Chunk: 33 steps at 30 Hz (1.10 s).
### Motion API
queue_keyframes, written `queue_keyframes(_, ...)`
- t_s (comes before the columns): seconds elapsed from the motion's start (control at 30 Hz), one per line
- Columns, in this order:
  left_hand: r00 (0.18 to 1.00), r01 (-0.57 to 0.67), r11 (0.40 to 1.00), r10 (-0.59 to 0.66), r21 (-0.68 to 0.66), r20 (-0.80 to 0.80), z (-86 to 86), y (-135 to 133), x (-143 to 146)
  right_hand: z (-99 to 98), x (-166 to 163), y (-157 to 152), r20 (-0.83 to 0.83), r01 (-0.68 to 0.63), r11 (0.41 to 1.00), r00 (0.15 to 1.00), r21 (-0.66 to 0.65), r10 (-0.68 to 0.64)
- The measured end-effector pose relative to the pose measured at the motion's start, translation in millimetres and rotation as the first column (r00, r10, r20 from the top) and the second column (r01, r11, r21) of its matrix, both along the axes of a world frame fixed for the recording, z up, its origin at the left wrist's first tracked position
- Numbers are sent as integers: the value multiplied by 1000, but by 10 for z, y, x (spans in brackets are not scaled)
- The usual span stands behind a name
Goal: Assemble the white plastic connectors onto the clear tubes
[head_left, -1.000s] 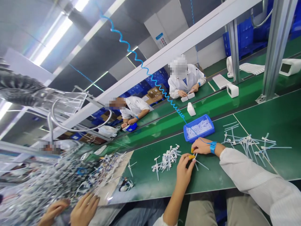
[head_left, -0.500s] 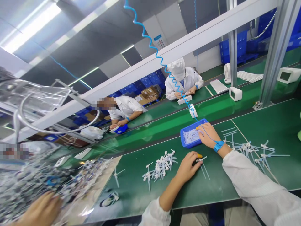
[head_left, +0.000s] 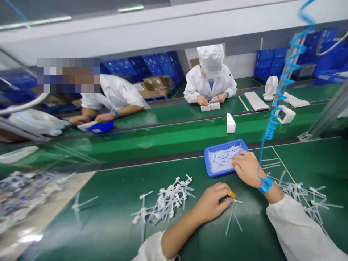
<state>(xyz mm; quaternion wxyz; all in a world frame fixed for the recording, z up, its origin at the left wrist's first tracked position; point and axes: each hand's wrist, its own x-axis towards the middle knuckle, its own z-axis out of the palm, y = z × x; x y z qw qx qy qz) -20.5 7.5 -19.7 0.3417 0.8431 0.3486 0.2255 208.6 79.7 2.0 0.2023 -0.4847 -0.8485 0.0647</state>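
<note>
On the green worktop [head_left: 201,241], the left hand [head_left: 213,203] pinches narrowly on joined pale strips [head_left: 233,207], which look light, slick and bendy, so the small white joint seems the surest hold. Beyond, the right hand [head_left: 247,168] reaches into a blue tray [head_left: 222,174] of loose strips [head_left: 221,158], its grip unclear; farther off sits a white-coated co-worker [head_left: 209,85].

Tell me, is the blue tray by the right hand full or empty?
The blue tray is not empty: white strips lie across most of it. The right hand hides part; how full, I cannot tell.
</note>
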Motion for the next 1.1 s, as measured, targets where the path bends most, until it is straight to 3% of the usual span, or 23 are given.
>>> queue_keyframes(0.27, 994, 73, 996, -77, 49, 73, -48, 59, -194, 21, 98, 6, -32, -7, 1000, 999, 10, 7)
queue_keyframes(0.5, 985, 111, 994, -111, 11, 133, -22, 70, -163, 16, 119, 9, 86, 9, 999, 996, 33, -12)
queue_keyframes(0.8, 983, 130, 986, -142, 104, 117, -77, 101, -165, 9, 44, -18, 90, 53, 996, 994, 71, -60)
queue_keyframes(0.93, 981, 142, 981, -158, 136, 115, -105, 114, -177, 9, 52, -12, -24, 61, 995, 998, 83, -60)
queue_keyframes(1.1, 989, 105, 981, -120, 164, 84, -130, 130, -203, 68, 74, -28, -414, 49, 988, 910, 148, 17)
